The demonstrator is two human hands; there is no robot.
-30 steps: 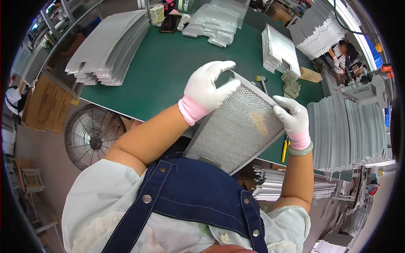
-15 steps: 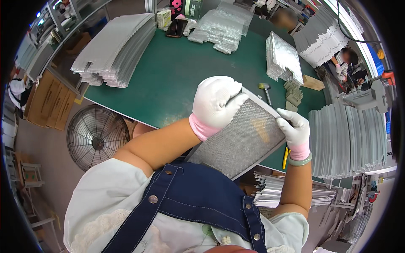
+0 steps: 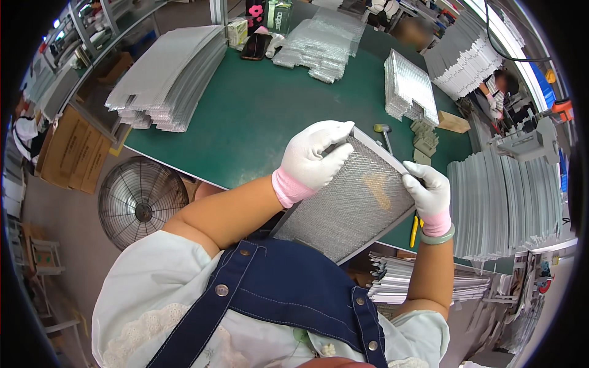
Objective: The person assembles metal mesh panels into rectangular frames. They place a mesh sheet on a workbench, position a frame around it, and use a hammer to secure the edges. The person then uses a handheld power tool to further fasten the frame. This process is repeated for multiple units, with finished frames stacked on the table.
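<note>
A grey metal mesh filter panel (image 3: 343, 202) with a pale metal frame leans tilted between my body and the green table. My left hand (image 3: 314, 156), in a white glove with a pink cuff, pinches the frame at its far left corner. On the far right corner, my right hand (image 3: 427, 187), gloved alike, grips the frame between thumb and fingers. A tan patch shows on the mesh near the right hand. Just beyond the panel's far edge lies a small hammer (image 3: 383, 132), and yellow-handled pliers or a similar tool (image 3: 415, 231) sit beside my right wrist.
Stacked mesh sheets (image 3: 169, 73) stand on the green table (image 3: 264, 98) at left, with more sheets (image 3: 325, 43) at the back. Grey metal blocks (image 3: 423, 141) and a wooden block (image 3: 453, 121) lie at right, near stacked frames (image 3: 506, 205). A floor fan (image 3: 143, 205) stands left.
My left hand has dropped slightly toward me, its fingers still at the frame's corner. The panel's far left corner has lowered a little with it. My right hand has hardly moved.
</note>
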